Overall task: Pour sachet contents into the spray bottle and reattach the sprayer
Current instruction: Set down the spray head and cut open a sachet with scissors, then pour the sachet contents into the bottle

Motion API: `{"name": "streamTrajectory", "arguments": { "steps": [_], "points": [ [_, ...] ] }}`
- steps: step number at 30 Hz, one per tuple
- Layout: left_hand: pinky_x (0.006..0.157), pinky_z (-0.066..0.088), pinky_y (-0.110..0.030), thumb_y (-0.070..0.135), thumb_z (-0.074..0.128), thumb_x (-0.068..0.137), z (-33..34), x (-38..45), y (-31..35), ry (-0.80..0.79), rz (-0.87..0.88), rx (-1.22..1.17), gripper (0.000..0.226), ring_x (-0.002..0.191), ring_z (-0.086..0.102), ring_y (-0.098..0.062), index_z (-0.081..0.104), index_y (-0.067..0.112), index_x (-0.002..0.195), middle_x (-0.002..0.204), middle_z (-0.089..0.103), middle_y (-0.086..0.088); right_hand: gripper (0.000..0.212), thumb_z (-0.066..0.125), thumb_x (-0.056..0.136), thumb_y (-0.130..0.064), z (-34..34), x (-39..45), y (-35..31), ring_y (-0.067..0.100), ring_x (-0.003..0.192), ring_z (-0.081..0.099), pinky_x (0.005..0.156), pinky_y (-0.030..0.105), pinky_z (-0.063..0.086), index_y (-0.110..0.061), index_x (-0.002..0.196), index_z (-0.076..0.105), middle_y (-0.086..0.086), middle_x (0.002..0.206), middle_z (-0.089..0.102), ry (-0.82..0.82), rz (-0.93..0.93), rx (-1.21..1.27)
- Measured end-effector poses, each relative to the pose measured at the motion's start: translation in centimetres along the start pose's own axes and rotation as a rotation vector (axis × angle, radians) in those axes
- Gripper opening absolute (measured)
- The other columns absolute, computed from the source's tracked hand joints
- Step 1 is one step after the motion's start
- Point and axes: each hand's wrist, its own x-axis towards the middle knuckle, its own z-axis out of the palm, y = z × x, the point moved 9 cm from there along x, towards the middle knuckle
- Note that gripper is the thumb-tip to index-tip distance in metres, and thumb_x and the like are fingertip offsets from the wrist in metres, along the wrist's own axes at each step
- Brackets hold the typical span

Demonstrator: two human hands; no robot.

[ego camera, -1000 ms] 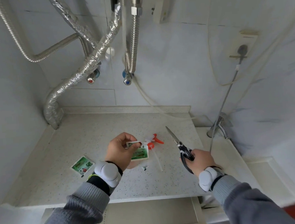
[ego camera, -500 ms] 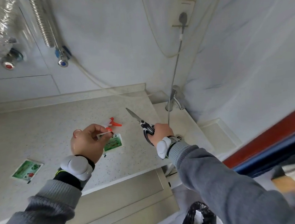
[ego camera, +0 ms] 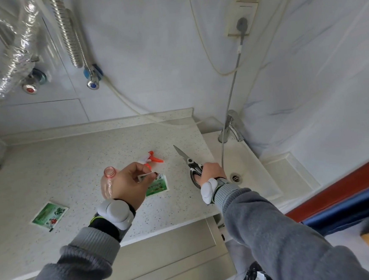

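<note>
Bottle now visible behind left hand pinching cut strip; right hand closed around shut scissors; bin strip, pour slowly

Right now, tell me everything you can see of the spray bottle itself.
The spray bottle is clear, pink-tinted plastic with a threaded, open neck; its sprayer, white with orange trigger and nozzle, lies apart on the speckled counter. The bottle shows left of the left hand, which hides most of its body, so whether it stands on the counter or is held cannot be told. It leans slightly, mouth up. No contents are visible inside.
</note>
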Motion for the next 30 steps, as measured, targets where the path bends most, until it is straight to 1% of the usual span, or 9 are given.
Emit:
{"name": "streamTrajectory", "arguments": {
  "steps": [5,9,11,14,16,20,22,25,30],
  "points": [
    [0.055,0.045,-0.019,0.019,0.076,0.08,-0.2,-0.1,-0.1,0.008,0.002,0.023,0.014,0.067,0.065,-0.01,0.063,0.023,0.073,0.075,0.072,0.006,0.035,0.062,0.089,-0.036,1.2,0.2,-0.9,0.027,0.077,0.063,0.062,0.027,0.042,-0.012,0.067,0.049,0.01,0.09,0.071,-0.039,0.02,-0.006],
    [0.048,0.043,-0.01,0.017,0.076,0.08,-0.2,-0.3,0.0,0.011,0.008,0.016,0.014,0.059,0.061,0.003,0.064,0.019,0.074,0.073,0.071,0.005,0.024,0.063,0.09,-0.032,1.5,0.0,-1.3,0.029,0.094,0.067,0.067,0.027,0.044,-0.007,0.09,0.063,0.013,0.102,0.071,-0.069,0.014,-0.027],
    [0.052,0.044,-0.013,0.016,0.076,0.08,-0.3,-0.5,0.0,0.011,0.007,0.01,0.014,0.064,0.063,-0.003,0.064,0.019,0.074,0.075,0.071,0.004,0.026,0.062,0.091,-0.028,1.6,-0.1,-1.4,0.03,0.098,0.066,0.069,0.027,0.044,-0.004,0.1,0.065,0.014,0.106,0.07,-0.083,0.014,-0.05],
    [0.057,0.046,-0.02,0.017,0.076,0.08,-0.3,-0.6,0.0,0.012,0.009,0.01,0.014,0.069,0.065,-0.012,0.063,0.019,0.074,0.077,0.071,0.002,0.023,0.059,0.093,-0.023,1.5,-0.3,-2.0,0.029,0.098,0.066,0.07,0.027,0.044,-0.003,0.103,0.065,0.014,0.108,0.069,-0.107,0.001,-0.072],
    [0.057,0.045,-0.02,0.018,0.076,0.08,-0.3,-0.7,0.0,0.015,0.01,0.02,0.014,0.066,0.063,-0.01,0.064,0.021,0.074,0.076,0.071,0.004,0.021,0.058,0.094,-0.021,1.5,-0.4,-2.3,0.028,0.096,0.066,0.07,0.026,0.044,-0.003,0.101,0.066,0.013,0.107,0.07,-0.12,0.002,-0.088],
    [0.056,0.048,-0.02,0.019,0.076,0.08,-0.4,-1.0,0.1,0.015,0.007,0.012,0.015,0.069,0.067,-0.011,0.063,0.023,0.072,0.073,0.071,0.006,0.011,0.057,0.091,-0.015,1.4,-0.9,-2.5,0.026,0.077,0.057,0.069,0.028,0.045,-0.007,0.085,0.061,0.011,0.097,0.068,-0.104,0.014,-0.137],
    [0.057,0.051,-0.022,0.019,0.076,0.08,-0.6,-1.3,0.2,0.019,0.008,0.009,0.015,0.072,0.067,-0.013,0.063,0.023,0.073,0.074,0.071,0.005,0.013,0.057,0.09,-0.015,1.4,-1.2,-2.8,0.025,0.074,0.055,0.068,0.029,0.045,-0.009,0.078,0.057,0.009,0.087,0.062,-0.099,0.017,-0.159],
    [0.068,0.056,-0.035,0.018,0.076,0.08,-1.1,-1.7,0.1,0.021,0.004,0.003,0.015,0.076,0.067,-0.018,0.063,0.022,0.073,0.078,0.072,0.002,0.026,0.062,0.087,-0.023,1.4,-1.7,-3.0,0.025,0.073,0.057,0.068,0.03,0.045,-0.013,0.067,0.05,0.003,0.076,0.056,-0.093,0.04,-0.162],
    [0.073,0.059,-0.04,0.014,0.075,0.08,-1.7,-2.1,0.1,0.028,0.009,-0.027,0.016,0.08,0.068,-0.019,0.062,0.019,0.073,0.079,0.07,0.002,0.028,0.064,0.084,-0.029,1.7,-2.1,-3.1,0.024,0.072,0.059,0.065,0.029,0.047,-0.014,0.065,0.05,0.003,0.072,0.058,-0.116,0.032,-0.132]
  ]
}}
